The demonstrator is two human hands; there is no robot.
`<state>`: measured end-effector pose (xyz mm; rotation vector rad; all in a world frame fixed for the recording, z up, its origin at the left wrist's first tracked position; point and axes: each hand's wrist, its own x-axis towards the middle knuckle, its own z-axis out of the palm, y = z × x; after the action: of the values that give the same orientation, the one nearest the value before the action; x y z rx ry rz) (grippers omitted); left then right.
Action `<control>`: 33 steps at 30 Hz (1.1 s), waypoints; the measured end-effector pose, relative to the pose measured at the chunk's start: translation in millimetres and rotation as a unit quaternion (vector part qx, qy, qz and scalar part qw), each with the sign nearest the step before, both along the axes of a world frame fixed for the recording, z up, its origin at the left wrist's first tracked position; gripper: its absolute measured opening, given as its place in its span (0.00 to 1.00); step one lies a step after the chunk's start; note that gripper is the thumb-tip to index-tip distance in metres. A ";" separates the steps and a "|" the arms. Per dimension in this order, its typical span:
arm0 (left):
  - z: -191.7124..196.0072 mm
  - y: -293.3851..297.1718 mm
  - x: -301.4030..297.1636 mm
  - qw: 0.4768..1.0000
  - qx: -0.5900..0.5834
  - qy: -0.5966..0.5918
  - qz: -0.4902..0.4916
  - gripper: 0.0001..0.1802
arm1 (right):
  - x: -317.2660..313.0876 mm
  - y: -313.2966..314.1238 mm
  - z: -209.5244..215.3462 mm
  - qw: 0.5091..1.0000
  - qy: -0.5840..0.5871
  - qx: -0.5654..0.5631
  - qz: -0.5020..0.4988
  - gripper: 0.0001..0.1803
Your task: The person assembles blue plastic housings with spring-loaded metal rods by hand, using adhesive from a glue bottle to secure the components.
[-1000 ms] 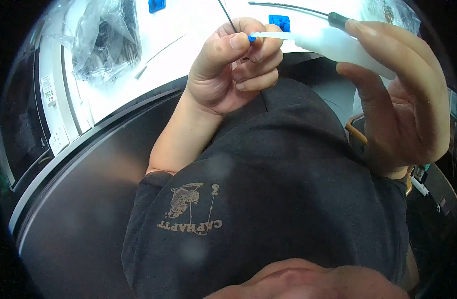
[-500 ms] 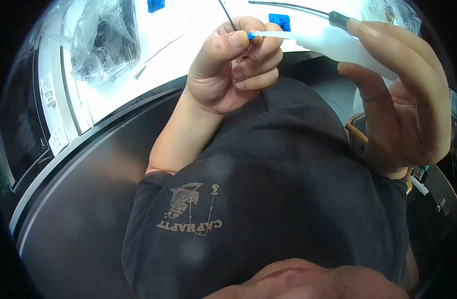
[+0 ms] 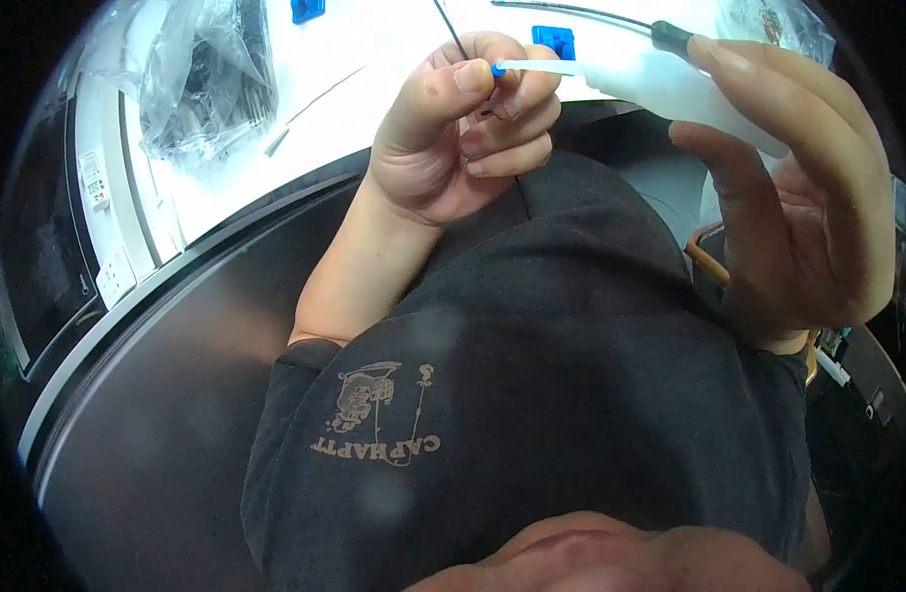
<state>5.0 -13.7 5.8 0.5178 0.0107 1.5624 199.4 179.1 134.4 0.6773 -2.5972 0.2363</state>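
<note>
My left hand [image 3: 463,133] is raised over the table's near edge, with thumb and fingers closed on a small blue piece [image 3: 498,70]. A thin black rod or cable [image 3: 451,32] stands up out of the same grip; how it joins the blue piece is hidden. My right hand [image 3: 808,178] grips a translucent white squeeze bottle [image 3: 660,91] lying sideways between thumb and fingers. Its long thin nozzle [image 3: 542,67] points left, and the tip meets the blue piece at my left fingertips. Whether any liquid comes out cannot be seen.
A clear plastic bag of dark parts [image 3: 211,99] lies on the white table at left. Two blue blocks [image 3: 554,42] [image 3: 308,10] sit farther back. Beyond the bottle lies a dark rod with a thicker end [image 3: 670,37], near another plastic bag [image 3: 808,30]. A thin wire [image 3: 315,106] rests left.
</note>
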 end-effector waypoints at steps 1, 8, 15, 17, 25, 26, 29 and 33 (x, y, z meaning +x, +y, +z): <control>1.1 -0.3 0.3 1.000 0.000 0.000 0.000 0.15 | -0.2 0.6 -0.4 1.000 0.004 0.005 0.001 0.27; 1.1 -0.7 -0.3 1.000 -0.007 -0.002 0.002 0.16 | 2.7 5.8 2.9 0.999 -0.013 0.036 0.006 0.27; -1.5 -0.3 0.7 1.000 0.000 -0.016 -0.005 0.15 | 2.7 3.1 -1.5 1.000 -0.017 -0.020 -0.010 0.27; -2.9 -3.3 -2.1 1.000 -0.003 -0.006 -0.016 0.13 | 4.3 1.9 -9.4 0.999 -0.017 -0.029 -0.012 0.27; -9.8 -0.5 -8.8 0.999 0.039 -0.014 -0.035 0.11 | -22.0 -55.5 -23.6 0.688 -0.066 -0.669 -0.272 0.18; -8.0 0.6 -8.6 0.999 0.038 -0.013 -0.036 0.10 | -26.6 -49.4 -30.8 0.625 -0.075 -0.737 -0.246 0.17; -5.3 6.8 -9.1 0.998 0.044 -0.014 -0.046 0.10 | -59.2 -6.7 -105.9 0.536 -0.039 -0.787 0.305 0.18; -5.1 -1.2 -10.5 0.999 0.041 -0.018 -0.026 0.10 | -57.8 -32.6 -50.0 0.499 -0.113 -0.851 -0.119 0.27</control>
<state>-5.5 -14.9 0.7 0.5489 -0.0940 1.5253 141.5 146.5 84.4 -0.5187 -1.2422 2.3301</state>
